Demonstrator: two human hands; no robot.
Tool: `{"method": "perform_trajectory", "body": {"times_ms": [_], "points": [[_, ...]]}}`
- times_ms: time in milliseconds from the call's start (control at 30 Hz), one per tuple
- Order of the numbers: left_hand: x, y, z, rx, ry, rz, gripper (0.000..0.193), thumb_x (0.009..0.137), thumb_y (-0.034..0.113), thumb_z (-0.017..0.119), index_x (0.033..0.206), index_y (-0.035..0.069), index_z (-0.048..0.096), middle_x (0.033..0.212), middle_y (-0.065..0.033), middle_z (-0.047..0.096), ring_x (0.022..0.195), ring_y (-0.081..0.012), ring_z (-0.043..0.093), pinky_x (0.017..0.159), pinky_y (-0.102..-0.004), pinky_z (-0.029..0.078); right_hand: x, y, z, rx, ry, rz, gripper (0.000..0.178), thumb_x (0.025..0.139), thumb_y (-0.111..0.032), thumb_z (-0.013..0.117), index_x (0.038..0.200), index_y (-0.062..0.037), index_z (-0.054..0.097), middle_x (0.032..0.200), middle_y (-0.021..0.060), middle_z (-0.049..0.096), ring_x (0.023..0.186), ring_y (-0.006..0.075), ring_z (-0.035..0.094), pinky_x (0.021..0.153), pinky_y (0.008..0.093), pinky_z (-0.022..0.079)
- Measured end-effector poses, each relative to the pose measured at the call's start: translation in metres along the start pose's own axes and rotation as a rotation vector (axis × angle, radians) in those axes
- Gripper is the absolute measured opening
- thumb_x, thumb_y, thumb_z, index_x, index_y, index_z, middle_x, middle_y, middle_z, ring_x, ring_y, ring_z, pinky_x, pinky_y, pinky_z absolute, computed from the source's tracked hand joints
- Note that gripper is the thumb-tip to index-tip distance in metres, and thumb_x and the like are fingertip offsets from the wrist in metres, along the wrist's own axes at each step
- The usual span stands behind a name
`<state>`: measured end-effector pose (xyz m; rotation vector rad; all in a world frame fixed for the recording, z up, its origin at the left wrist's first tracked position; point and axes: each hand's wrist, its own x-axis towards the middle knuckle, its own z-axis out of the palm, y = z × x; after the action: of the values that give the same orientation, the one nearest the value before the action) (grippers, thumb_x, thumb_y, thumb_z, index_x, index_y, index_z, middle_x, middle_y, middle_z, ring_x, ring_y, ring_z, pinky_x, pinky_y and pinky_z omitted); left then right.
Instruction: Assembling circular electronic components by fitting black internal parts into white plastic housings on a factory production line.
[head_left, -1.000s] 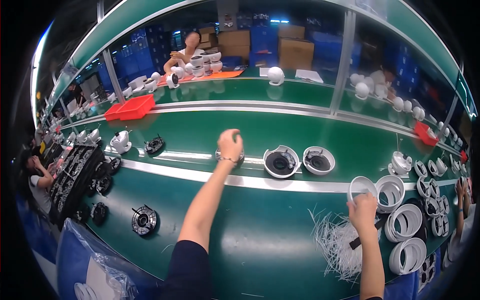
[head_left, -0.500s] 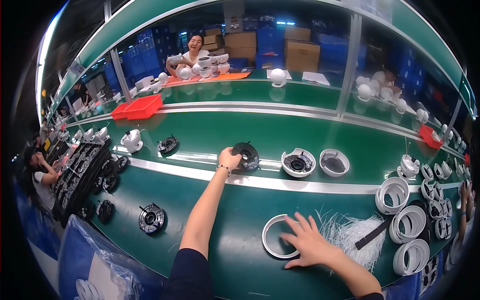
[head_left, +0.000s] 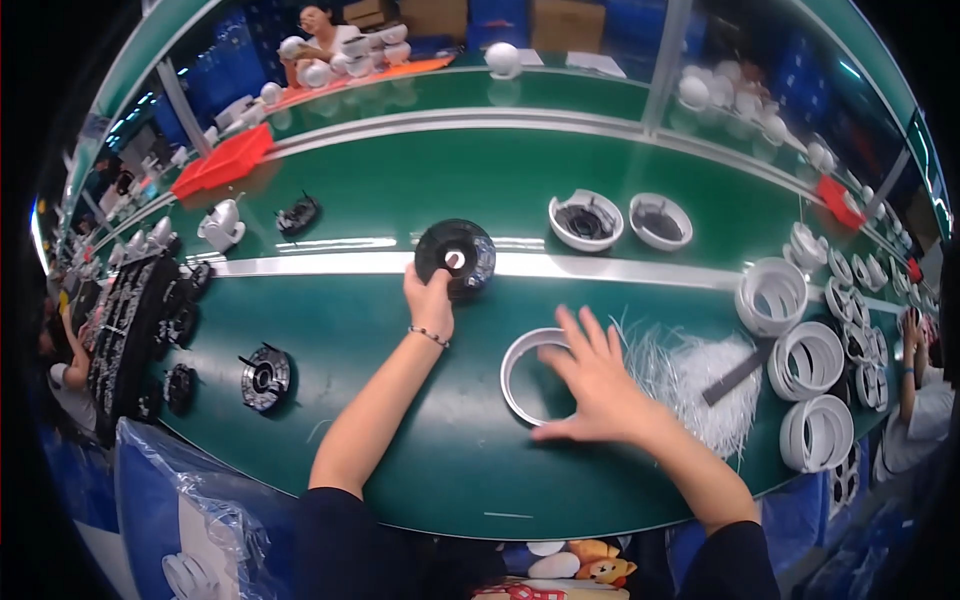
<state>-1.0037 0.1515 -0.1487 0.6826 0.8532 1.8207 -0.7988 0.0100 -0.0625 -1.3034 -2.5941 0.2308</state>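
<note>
A round black part (head_left: 468, 240) with a hole in its middle is gripped at its near left edge by my left hand (head_left: 431, 303). I hold it tilted up over the pale strip that runs along the bench. My right hand (head_left: 600, 392) is spread open above a white ring (head_left: 509, 376), its thumb and fingers over the ring's right side. Whether the fingers touch the ring I cannot tell. To the right of that hand lies a heap of thin white strips (head_left: 705, 375), with a dark flat bar (head_left: 735, 374) across it.
Stacked white rings (head_left: 815, 433) stand at the right. Two white bowl-shaped housings (head_left: 660, 222) sit beyond the strip. Another black round part (head_left: 265, 378) lies at left, near a rack of black parts (head_left: 125, 340). A red tray (head_left: 225, 163) stands far left. Other people work across and beside the bench.
My left hand has drawn the black part nearer and tilted it up from over the strip. The right hand stays open by the white ring. The whole view has tipped downward.
</note>
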Motion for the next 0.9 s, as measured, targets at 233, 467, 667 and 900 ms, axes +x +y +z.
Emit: {"method": "perform_trajectory", "body": {"times_ms": [233,467,667,900], "points": [[-0.021,0.006,0.011,-0.052,-0.131,0.035,0.034,0.068,-0.011,0.045,0.099,-0.001,0.04,0.096,-0.0088,0.05,0.081,-0.0146,0.053,0.073,-0.0246,0.044,0.013,-0.008,0.025,0.008,-0.072,0.333,0.116,0.045,-0.053,0.075,0.13,0.0005,0.017,0.132,0.0308,0.01,0.121,0.0481,0.015,0.088,0.0641,0.021],[-0.029,0.01,0.01,-0.08,-0.128,-0.048,0.034,0.068,-0.011,0.045,0.1,0.0,0.039,0.097,-0.0081,0.05,0.087,-0.0156,0.052,0.075,-0.0267,0.044,0.013,-0.015,0.024,0.056,-0.029,0.377,0.118,0.044,-0.045,0.078,0.131,0.0012,0.012,0.129,0.0273,0.02,0.117,0.0435,0.024,0.09,0.055,0.027],[-0.046,0.006,0.018,-0.165,-0.241,-0.187,0.048,0.067,-0.016,0.047,0.111,0.003,0.037,0.104,-0.0091,0.049,0.097,-0.0189,0.051,0.082,-0.0308,0.044,0.031,0.011,0.017,0.31,0.447,0.232,0.117,0.045,-0.038,0.078,0.13,0.0036,0.01,0.127,0.0247,0.024,0.117,0.0361,0.028,0.097,0.0415,0.026],[-0.057,0.016,0.021,-0.191,-0.673,-0.638,0.056,0.063,-0.008,0.046,0.118,0.003,0.039,0.113,-0.0118,0.047,0.106,-0.0235,0.046,0.092,-0.0359,0.038,0.061,0.032,0.009,0.337,0.353,0.124,0.121,0.044,-0.038,0.079,0.131,0.0033,0.006,0.129,0.0257,0.023,0.12,0.038,0.024,0.1,0.0411,0.022]]}}
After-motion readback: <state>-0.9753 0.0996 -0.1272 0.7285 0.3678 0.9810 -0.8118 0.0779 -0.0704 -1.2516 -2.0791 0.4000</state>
